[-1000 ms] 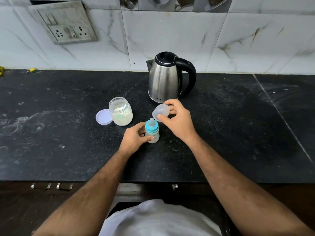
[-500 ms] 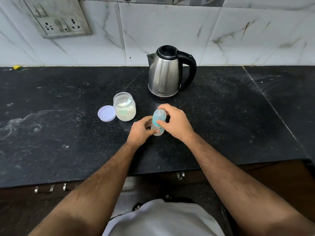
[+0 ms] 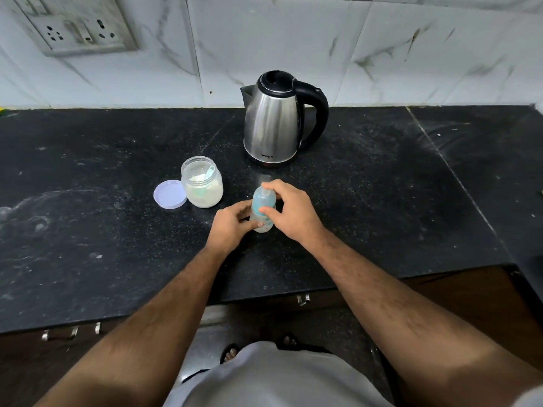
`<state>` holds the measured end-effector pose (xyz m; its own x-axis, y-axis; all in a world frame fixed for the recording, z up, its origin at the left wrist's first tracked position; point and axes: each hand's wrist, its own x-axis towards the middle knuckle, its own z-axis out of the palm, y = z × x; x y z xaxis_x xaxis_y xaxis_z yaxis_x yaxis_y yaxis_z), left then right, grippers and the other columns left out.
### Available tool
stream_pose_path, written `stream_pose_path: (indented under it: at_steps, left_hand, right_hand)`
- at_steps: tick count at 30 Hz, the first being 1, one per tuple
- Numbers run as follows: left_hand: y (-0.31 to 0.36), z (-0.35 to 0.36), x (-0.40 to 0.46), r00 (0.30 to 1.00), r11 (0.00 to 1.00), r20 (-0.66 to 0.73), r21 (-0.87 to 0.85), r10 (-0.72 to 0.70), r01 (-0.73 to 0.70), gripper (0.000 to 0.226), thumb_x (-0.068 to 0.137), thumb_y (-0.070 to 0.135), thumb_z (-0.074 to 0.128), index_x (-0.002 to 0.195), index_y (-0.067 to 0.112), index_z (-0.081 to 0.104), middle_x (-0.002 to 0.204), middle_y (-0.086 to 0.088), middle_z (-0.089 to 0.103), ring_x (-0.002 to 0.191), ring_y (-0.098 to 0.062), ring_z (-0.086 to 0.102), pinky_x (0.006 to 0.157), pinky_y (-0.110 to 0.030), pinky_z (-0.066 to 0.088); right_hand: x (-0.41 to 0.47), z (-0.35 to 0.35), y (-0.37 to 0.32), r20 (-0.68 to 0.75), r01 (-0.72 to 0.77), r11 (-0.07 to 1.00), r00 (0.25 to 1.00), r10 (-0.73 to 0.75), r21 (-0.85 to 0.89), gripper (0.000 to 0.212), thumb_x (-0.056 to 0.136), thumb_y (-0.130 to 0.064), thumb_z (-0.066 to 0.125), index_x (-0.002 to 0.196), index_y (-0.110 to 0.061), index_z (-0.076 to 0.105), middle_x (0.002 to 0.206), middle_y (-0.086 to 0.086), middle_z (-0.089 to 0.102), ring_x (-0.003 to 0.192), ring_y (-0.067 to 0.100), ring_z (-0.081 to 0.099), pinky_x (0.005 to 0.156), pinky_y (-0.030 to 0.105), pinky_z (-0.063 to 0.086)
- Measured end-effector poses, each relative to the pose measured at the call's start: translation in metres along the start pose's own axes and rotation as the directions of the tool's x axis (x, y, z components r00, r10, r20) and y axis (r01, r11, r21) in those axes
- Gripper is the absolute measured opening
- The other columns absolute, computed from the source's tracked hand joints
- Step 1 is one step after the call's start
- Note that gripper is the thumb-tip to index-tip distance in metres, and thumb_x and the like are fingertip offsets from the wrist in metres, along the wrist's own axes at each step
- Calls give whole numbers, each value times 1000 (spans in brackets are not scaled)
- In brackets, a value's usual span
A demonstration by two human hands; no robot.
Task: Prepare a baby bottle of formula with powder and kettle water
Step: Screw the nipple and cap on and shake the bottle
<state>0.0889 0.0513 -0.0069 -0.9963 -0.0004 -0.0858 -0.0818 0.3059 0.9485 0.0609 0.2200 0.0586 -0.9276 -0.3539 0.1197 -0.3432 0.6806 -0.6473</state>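
Note:
A small baby bottle (image 3: pixel 262 211) with a teal collar stands on the black counter (image 3: pixel 382 201), its clear cap sitting on top. My left hand (image 3: pixel 230 226) grips the bottle's lower body from the left. My right hand (image 3: pixel 289 214) wraps the clear cap from the right, thumb on its front. Behind and to the left stands an open jar of formula powder (image 3: pixel 202 186) with a teal scoop inside. A steel kettle (image 3: pixel 279 121) with a black handle stands at the back, lid closed.
The jar's lilac lid (image 3: pixel 170 194) lies flat left of the jar. A socket plate (image 3: pixel 79 27) sits on the tiled wall at the upper left. The counter's front edge runs below my forearms, with drawer handles (image 3: pixel 70 333) under it.
My right hand brought the clear cap down from beside the bottle onto its teat and now holds it there. The camera view has shifted closer.

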Motion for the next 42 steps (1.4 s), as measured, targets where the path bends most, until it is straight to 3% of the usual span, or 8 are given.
stream_pose_path:
  at_steps: [5, 13, 18, 24, 28, 32, 38, 42]
  left_hand:
    - [-1, 0, 1, 1000, 1000, 11, 29, 7, -8, 54, 77, 7, 82, 128, 14, 64, 117, 6, 72, 109, 0, 66, 103, -28, 50]
    - [4, -1, 0, 1000, 999, 22, 47, 10, -11, 58, 76, 8, 83, 130, 17, 63, 118, 7, 72, 110, 1, 65, 104, -26, 48]
    - [7, -1, -4, 1000, 997, 19, 82, 0, -2, 61, 80, 11, 80, 136, 20, 58, 124, 9, 68, 116, 0, 62, 107, -25, 45]
    - [-7, -14, -27, 996, 973, -77, 226, -39, 56, 54, 86, 23, 76, 136, 16, 58, 133, -3, 64, 124, -12, 59, 108, -31, 45]
    - [-13, -18, -49, 989, 889, -130, 459, 73, -5, 49, 90, 37, 70, 134, 19, 61, 136, 0, 62, 127, -15, 56, 110, -33, 42]
    - [-24, -12, -63, 988, 789, -77, 612, 133, -59, 63, 90, 50, 64, 141, 15, 53, 152, -4, 46, 143, -21, 39, 118, -37, 30]
    - [-41, -9, -67, 1000, 573, 18, 819, 18, -25, 100, 77, 82, 16, 156, 21, 25, 166, -9, 11, 154, -25, 4, 125, -46, 7]
    - [-43, -4, -64, 998, 516, 67, 854, 8, -62, 102, 76, 83, 11, 158, 22, 16, 167, -10, 3, 154, -27, -3, 124, -47, 4]
  right_hand:
    - [-3, 4, 0, -15, 17, 999, 1000, -18, -50, 53, 82, -24, 76, 131, -19, 56, 130, -1, 63, 121, 18, 57, 105, 47, 44]
    - [-8, 4, -1, 36, 57, 977, 998, -51, -206, 61, 87, -29, 68, 141, -25, 42, 132, -3, 57, 118, 21, 52, 105, 45, 39]
    - [-8, 7, 3, 94, -94, 995, 991, 90, 39, 90, 77, -31, 78, 151, -26, 28, 145, -1, 51, 132, 21, 47, 111, 42, 37]
    - [-5, 14, 9, 163, -238, 935, 966, 200, 263, 91, 75, -22, 83, 149, -28, 30, 137, -1, 56, 125, 15, 52, 103, 31, 41]
    - [-4, 21, 8, 164, -236, 938, 966, 199, 255, 82, 74, -20, 82, 142, -28, 37, 129, -3, 58, 117, 15, 54, 97, 30, 44]
    - [-7, 25, 10, 114, -230, 936, 972, 206, 267, 65, 75, -18, 80, 132, -21, 48, 121, -2, 63, 112, 16, 58, 97, 35, 48]
    - [-17, 19, 13, 83, -246, 932, 969, 232, 266, 57, 76, -18, 80, 127, -20, 55, 116, -4, 66, 108, 13, 60, 94, 32, 50]
    - [-31, 11, 22, 51, -260, 928, 965, 255, 267, 57, 74, -22, 82, 124, -20, 55, 116, -5, 65, 107, 14, 61, 94, 36, 52]
